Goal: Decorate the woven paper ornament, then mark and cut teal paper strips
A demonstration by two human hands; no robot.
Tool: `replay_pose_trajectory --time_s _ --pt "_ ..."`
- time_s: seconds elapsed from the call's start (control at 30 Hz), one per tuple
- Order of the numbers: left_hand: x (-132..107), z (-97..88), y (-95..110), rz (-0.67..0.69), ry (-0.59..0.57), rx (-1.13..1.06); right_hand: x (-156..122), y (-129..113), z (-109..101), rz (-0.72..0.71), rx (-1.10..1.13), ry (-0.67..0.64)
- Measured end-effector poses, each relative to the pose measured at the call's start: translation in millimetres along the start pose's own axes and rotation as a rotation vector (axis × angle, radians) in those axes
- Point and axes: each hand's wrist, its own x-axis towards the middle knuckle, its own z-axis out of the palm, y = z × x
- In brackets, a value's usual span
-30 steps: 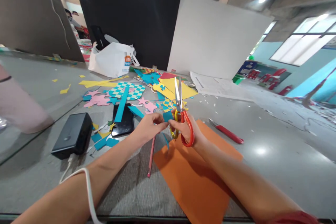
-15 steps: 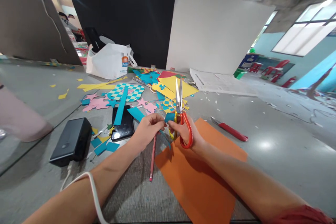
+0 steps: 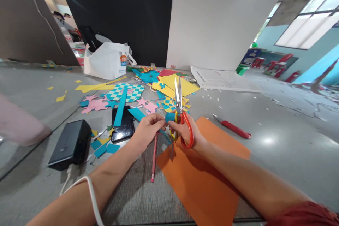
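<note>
My left hand [image 3: 151, 127] is closed, its thumb and finger pinching the edge of a small blue paper piece [image 3: 170, 117]. My right hand [image 3: 185, 130] grips scissors [image 3: 188, 132] with red and yellow handles, blades pointing up and away and slightly apart. The thumb of that hand also presses on the blue paper, which looks curved or folded between the two hands. A thin blue paper strip [image 3: 166, 136] hangs below the fingers. Under my right hand lies an orange sheet [image 3: 209, 169]. Beside it, below my left hand, is a pink pencil [image 3: 154, 159].
A phone [image 3: 124, 132] with a blue strip across it and a black power box [image 3: 70, 144] with a white cable lie left. Cut paper shapes, a checkered woven piece [image 3: 134, 93] and yellow sheets [image 3: 182, 84] lie ahead. A red utility knife [image 3: 235, 129] is right, a white bag [image 3: 106, 61] behind.
The view has shifted slightly. Both hands stay together on the blue paper, and the scissors remain in the right hand. The thin strip's curl has changed a little.
</note>
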Motion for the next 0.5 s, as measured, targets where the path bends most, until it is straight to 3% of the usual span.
replay_pose_trajectory --time_s 0.3,0.5 --pt "1.4 0.3 1.6 -0.048 0.029 -0.019 -0.2 -1.2 -0.7 0.046 0.065 0.014" --pt "-1.3 -2.6 12.7 -0.074 0.101 0.010 -1.9 -7.8 -6.8 0.045 0.001 -0.056"
